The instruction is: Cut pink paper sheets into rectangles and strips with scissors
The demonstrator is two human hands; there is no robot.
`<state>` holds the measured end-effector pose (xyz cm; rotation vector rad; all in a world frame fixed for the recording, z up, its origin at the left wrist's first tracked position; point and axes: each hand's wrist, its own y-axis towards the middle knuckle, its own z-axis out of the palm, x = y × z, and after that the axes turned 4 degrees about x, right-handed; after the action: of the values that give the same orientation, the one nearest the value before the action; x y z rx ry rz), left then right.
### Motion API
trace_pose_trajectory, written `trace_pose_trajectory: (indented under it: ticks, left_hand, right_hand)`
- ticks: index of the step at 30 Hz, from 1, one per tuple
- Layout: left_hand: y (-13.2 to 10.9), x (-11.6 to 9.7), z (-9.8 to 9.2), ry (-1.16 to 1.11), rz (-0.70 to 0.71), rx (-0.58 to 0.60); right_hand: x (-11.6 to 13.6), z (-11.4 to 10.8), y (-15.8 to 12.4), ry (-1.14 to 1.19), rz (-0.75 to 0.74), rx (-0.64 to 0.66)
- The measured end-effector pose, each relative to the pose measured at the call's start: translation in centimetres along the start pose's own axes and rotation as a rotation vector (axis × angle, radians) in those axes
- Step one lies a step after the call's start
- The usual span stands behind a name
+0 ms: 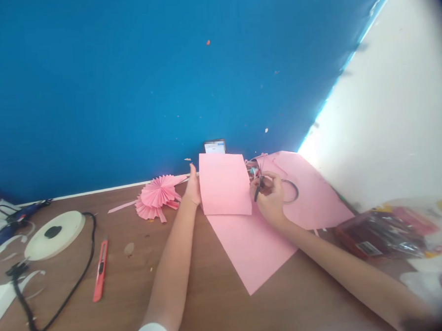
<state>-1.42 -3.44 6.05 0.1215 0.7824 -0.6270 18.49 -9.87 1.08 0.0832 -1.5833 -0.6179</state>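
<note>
A rectangular pink paper sheet (225, 185) stands upright in front of me. My left hand (193, 186) grips its left edge, thumb up, with the other fingers hidden behind it. My right hand (270, 195) is closed round a small pair of scissors (260, 182) with dark handles, blades pointing up, beside the sheet's right edge. Whether the blades touch the paper I cannot tell. Beneath lies a larger pink sheet (250, 258), one corner toward me. Left of my left hand are pleated pink paper fans (158, 194) with thin strips.
A red box cutter (100, 270), a round cream-coloured disc (55, 235) and a black cable (74, 291) lie on the left. A phone (214, 146) leans against the blue wall. On the right are more pink paper (311, 190), a thin black ring (295, 193) and plastic-wrapped packages (380, 233).
</note>
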Motion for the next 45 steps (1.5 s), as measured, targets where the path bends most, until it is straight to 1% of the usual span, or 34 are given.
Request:
trace_pose_trajectory:
  ticks: [3, 4, 6, 8, 9, 11, 13, 14, 15, 16, 18, 19, 20, 21, 23, 26, 30, 34, 38, 43, 45]
  left_hand:
    - [-0.3, -1.3, -2.7, 0.275, 0.095, -0.026]
    - [-0.4, -1.7, -3.3, 0.376, 0.102, -0.04]
    - [-0.5, -2.3, -3.6, 0.574, 0.1, -0.053]
    - [-0.2, -2.6, -3.0, 0.77, 0.111, -0.08]
    - [0.0, -2.7, -2.5, 0.871, 0.133, -0.114]
    - [0.5, -2.7, -1.3, 1.1, 0.195, -0.248]
    - [0.7, -2.8, 0.1, 1.381, 0.344, -0.379]
    - [0.7, -2.8, 0.7, 1.525, 0.407, -0.408]
    - [0.5, -2.8, 1.4, 1.63, 0.408, -0.379]
    - [0.4, -2.8, 2.0, 1.683, 0.357, -0.278]
    - [0.0, -2.5, 3.0, 1.639, 0.131, 0.085]
    - [-0.1, -2.2, 3.5, 1.611, 0.002, 0.235]
    - [-0.2, -1.9, 3.8, 1.594, -0.104, 0.341]
    - [-0.2, -1.5, 4.1, 1.6, -0.171, 0.391]
    - [-0.1, -0.8, 4.5, 1.644, -0.235, 0.38]
    - [0.2, -0.1, 4.6, 1.671, -0.269, 0.362]
    - [0.5, 0.0, 4.0, 1.672, -0.248, 0.411]
    - [0.7, 0.1, 3.7, 1.694, -0.211, 0.38]
    - [0.9, 0.3, 3.8, 1.685, -0.243, 0.381]
    - [0.8, 0.5, 3.9, 1.68, -0.263, 0.341]
    - [0.9, 0.6, 3.8, 1.646, -0.27, 0.353]
  right_hand:
    - [0.2, 0.1, -0.3, 0.006, 0.011, 0.033]
    - [0.3, 0.1, -0.4, 0.008, 0.014, 0.056]
    - [0.4, 0.2, -0.7, 0.005, 0.017, 0.095]
    - [0.6, 0.2, -0.8, 0.003, 0.009, 0.115]
    - [0.7, 0.2, -0.8, 0.004, 0.001, 0.12]
    - [0.9, 0.1, -0.8, 0.02, -0.016, 0.126]
    - [1.1, 0.1, -0.7, 0.044, -0.027, 0.136]
    - [1.2, 0.2, -0.7, 0.058, -0.03, 0.142]
    - [1.2, 0.2, -0.7, 0.074, -0.031, 0.152]
    - [1.2, 0.2, -0.7, 0.091, -0.031, 0.163]
    - [1.2, 0.3, -0.7, 0.123, -0.031, 0.183]
    - [1.3, 0.3, -0.7, 0.135, -0.031, 0.19]
    - [1.3, 0.4, -0.7, 0.145, -0.028, 0.199]
    - [1.3, 0.4, -0.7, 0.152, -0.021, 0.208]
    - [1.3, 0.3, -0.7, 0.164, -0.002, 0.23]
    - [1.2, 0.3, -0.6, 0.181, 0.029, 0.271]
    - [1.0, 0.2, -0.5, 0.169, 0.052, 0.304]
    - [1.0, 0.1, -0.2, 0.129, 0.051, 0.312]
    - [0.8, 0.0, 0.0, 0.097, 0.062, 0.317]
    - [0.5, 0.1, -0.1, 0.115, 0.084, 0.36]
    - [0.4, 0.2, -0.3, 0.09, 0.085, 0.364]
